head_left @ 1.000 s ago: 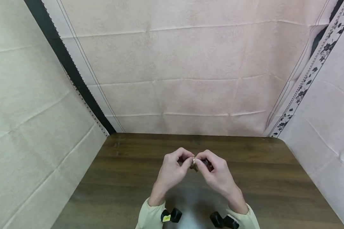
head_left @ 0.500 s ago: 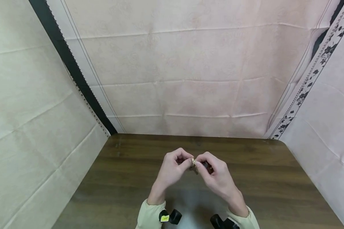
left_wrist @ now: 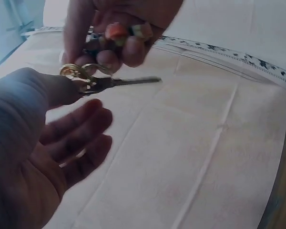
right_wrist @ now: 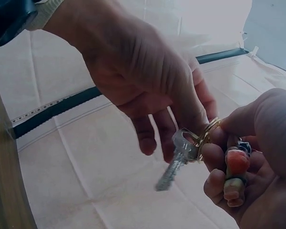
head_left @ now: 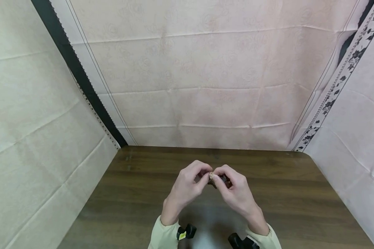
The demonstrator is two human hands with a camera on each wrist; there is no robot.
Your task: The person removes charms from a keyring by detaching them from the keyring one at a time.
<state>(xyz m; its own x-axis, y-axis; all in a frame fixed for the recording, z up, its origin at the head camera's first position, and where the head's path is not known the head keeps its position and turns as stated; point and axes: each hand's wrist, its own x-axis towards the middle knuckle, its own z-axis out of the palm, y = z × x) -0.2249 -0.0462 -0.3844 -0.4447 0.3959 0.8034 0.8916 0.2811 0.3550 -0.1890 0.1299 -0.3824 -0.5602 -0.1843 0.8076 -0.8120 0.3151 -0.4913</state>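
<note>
On the left, the left hand (head_left: 187, 185) is raised over the near middle of the wooden table (head_left: 286, 193). Its thumb and forefinger pinch a gold key ring (right_wrist: 206, 135), while the other fingers (left_wrist: 81, 125) hang loosely extended below, holding nothing.

Between the two hands, where their fingertips meet, sits the key ring. A silver key (right_wrist: 176, 160) hangs from it; in the right wrist view the key dangles down and to the left of the ring, and in the left wrist view its blade (left_wrist: 133, 81) sticks out to the right, away from the left thumb. From the head view the ring (head_left: 210, 175) shows only as a small glint at the point where the hands touch, clear of the table.

On the right, the right hand (head_left: 233, 188) has its fingers curled around the other side of the ring. Tucked inside those curled fingers is a small charm (right_wrist: 234, 174), reddish above and greenish below, lying against the palm just right of the ring. Both wrists wear pale sleeves (head_left: 165, 235) at the near edge.
</note>
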